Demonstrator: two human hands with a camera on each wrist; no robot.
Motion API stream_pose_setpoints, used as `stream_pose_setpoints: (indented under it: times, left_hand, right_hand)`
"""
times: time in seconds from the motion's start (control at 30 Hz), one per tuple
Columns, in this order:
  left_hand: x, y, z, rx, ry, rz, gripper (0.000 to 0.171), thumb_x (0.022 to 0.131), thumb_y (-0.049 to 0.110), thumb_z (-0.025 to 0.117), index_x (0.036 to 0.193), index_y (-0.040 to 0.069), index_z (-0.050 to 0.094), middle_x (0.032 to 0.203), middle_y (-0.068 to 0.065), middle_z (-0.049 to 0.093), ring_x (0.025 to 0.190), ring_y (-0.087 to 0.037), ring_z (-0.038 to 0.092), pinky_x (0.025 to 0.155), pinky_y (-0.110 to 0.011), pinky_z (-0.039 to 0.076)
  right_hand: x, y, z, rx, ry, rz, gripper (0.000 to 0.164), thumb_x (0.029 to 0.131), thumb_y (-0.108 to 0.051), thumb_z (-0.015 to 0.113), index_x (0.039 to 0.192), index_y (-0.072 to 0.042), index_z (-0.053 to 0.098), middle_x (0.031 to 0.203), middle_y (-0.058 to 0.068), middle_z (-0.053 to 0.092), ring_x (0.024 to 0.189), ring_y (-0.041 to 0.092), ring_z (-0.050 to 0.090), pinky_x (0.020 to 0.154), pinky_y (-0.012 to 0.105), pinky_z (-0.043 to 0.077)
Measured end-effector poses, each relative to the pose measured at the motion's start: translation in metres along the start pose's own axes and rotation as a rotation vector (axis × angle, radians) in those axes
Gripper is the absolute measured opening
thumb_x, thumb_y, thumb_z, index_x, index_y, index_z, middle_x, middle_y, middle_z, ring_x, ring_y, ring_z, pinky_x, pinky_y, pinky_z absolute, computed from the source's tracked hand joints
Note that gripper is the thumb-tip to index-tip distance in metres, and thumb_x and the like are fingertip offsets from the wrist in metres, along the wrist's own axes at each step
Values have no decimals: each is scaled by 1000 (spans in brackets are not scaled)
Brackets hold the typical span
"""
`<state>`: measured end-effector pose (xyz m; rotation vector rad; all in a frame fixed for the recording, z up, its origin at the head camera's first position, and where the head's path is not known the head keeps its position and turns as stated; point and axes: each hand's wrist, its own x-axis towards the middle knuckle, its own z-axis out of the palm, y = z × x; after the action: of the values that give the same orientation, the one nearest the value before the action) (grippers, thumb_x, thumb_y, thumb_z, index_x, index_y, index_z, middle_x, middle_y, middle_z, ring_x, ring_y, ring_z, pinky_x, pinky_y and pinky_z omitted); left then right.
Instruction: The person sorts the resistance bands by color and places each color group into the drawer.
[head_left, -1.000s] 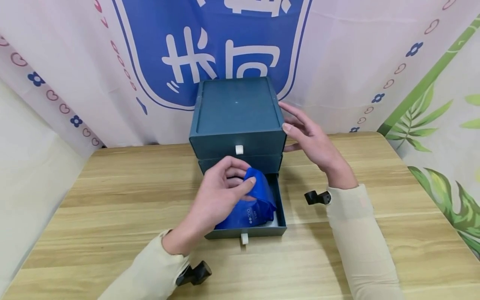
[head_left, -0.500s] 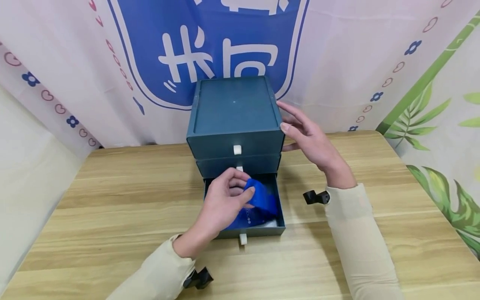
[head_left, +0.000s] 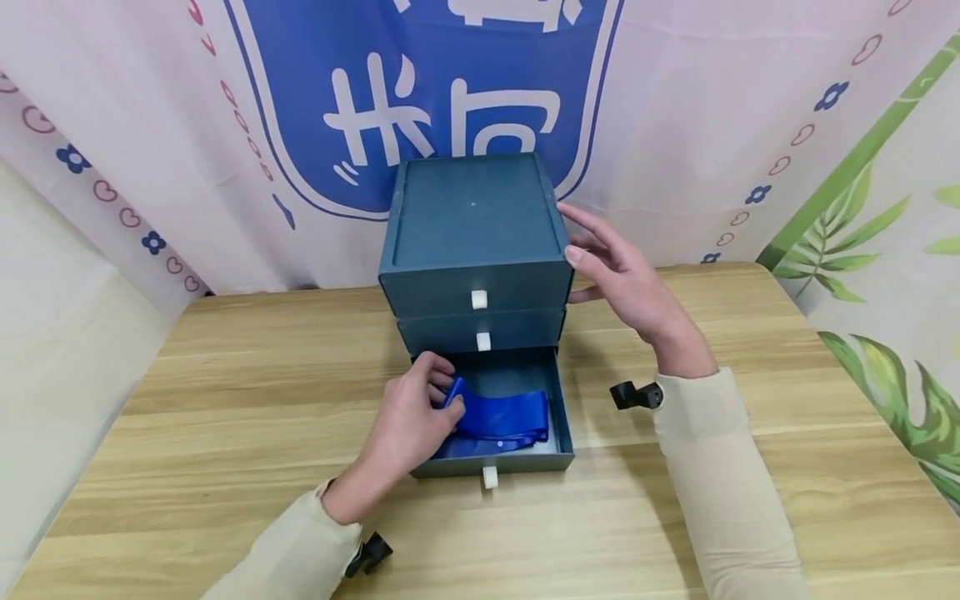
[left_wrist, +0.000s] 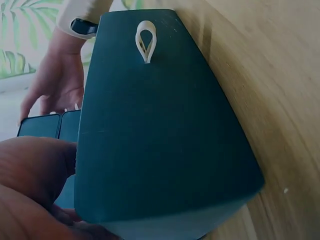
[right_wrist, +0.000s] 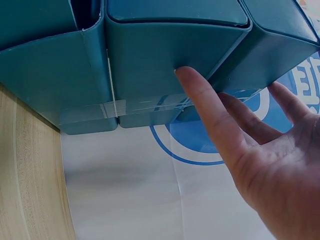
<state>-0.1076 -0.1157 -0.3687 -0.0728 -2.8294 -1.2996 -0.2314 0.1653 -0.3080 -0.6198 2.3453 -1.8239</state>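
A dark teal drawer unit (head_left: 476, 217) with three stacked drawers stands at the back of the table. Its bottom drawer (head_left: 525, 462) is pulled out. Inside lies a glossy blue plastic bag (head_left: 506, 415), folded over itself. My left hand (head_left: 408, 425) pinches the bag's left end between thumb and fingers over the drawer's left side. In the left wrist view the drawer front (left_wrist: 160, 125) hides most of that grip, and the bag is out of sight. My right hand (right_wrist: 280, 155) touches the unit's right side with extended fingers.
White loop pulls (head_left: 479, 300) mark the drawer fronts. Behind the unit hangs a printed curtain (head_left: 315, 242) with a blue emblem. Wood-grain tabletop (head_left: 247, 375) surrounds the unit on its left, right and front.
My left hand has moved down and to the left with the bag's end, laying the bag flatter in the drawer. The middle drawer's pull has come into sight. My right hand stays on the unit.
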Motion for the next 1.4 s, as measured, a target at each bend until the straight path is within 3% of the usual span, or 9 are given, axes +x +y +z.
stream_pose_setpoints:
  times: [0.17, 0.27, 0.33, 0.43, 0.53, 0.63, 0.77, 0.9, 1.4]
  left_hand:
    - [-10, 3, -4, 83, 77, 74, 31, 92, 0, 79, 120, 2, 66, 115, -14, 75, 85, -20, 66, 78, -34, 60]
    - [-28, 7, -11, -21, 93, 80, 27, 92, 1, 79, 116, 8, 69, 106, -9, 74, 83, -17, 64, 68, -27, 55]
    - [-47, 7, -13, -137, 12, 78, 23, 93, 2, 80, 113, 12, 72, 101, -5, 74, 84, -13, 65, 65, -25, 54]
    - [-72, 4, -10, -285, -225, -10, 17, 97, 13, 80, 112, 16, 75, 99, 1, 75, 87, -11, 68, 65, -24, 55]
    - [-85, -3, 0, -291, -393, -104, 19, 100, 25, 78, 118, 19, 76, 107, 3, 76, 94, -12, 69, 70, -25, 56]
    - [-87, -12, 10, -319, -414, -169, 24, 101, 24, 78, 124, 19, 76, 118, 0, 77, 102, -16, 71, 74, -25, 59]
    - [-86, -18, 18, -454, -395, -209, 32, 101, 15, 75, 133, 15, 73, 133, -10, 73, 113, -22, 74, 84, -26, 63]
    - [-83, -18, 22, -551, -369, -232, 35, 102, 10, 74, 137, 9, 71, 134, -14, 72, 116, -24, 75, 87, -27, 64]
    - [-57, -13, 30, -517, -287, -183, 35, 102, 5, 71, 137, 6, 69, 129, -14, 75, 116, -25, 76, 91, -24, 62]
  right_hand:
    - [0, 2, 1, 5, -1, 0, 55, 113, -35, 52, 166, -41, 38, 168, 12, 45, 145, 37, 55, 95, 50, 65]
    - [0, 2, 2, 12, -6, -4, 55, 113, -35, 52, 166, -41, 38, 168, 12, 45, 144, 36, 56, 95, 51, 64]
    - [1, 1, 3, 14, -16, -6, 56, 113, -35, 52, 167, -40, 38, 168, 12, 45, 144, 36, 56, 95, 51, 64]
    - [2, 0, 2, 9, -18, -8, 56, 113, -35, 52, 167, -40, 37, 169, 12, 44, 144, 36, 55, 95, 49, 65]
    - [2, 0, 0, 0, -6, -8, 56, 113, -35, 51, 167, -41, 37, 168, 12, 45, 144, 36, 55, 94, 48, 65]
    - [2, 1, 0, -4, -7, -4, 56, 113, -35, 51, 167, -40, 37, 168, 13, 45, 144, 36, 55, 96, 51, 64]
    - [2, 3, 1, 0, -15, -3, 56, 113, -35, 51, 167, -40, 37, 168, 13, 45, 145, 37, 55, 98, 57, 62]
    - [2, 4, 0, -3, -5, -5, 56, 113, -36, 51, 167, -41, 37, 168, 13, 45, 144, 37, 56, 99, 59, 61]
    - [0, 1, 0, -8, 2, 1, 56, 113, -36, 50, 167, -40, 37, 168, 12, 45, 144, 37, 56, 94, 47, 65]
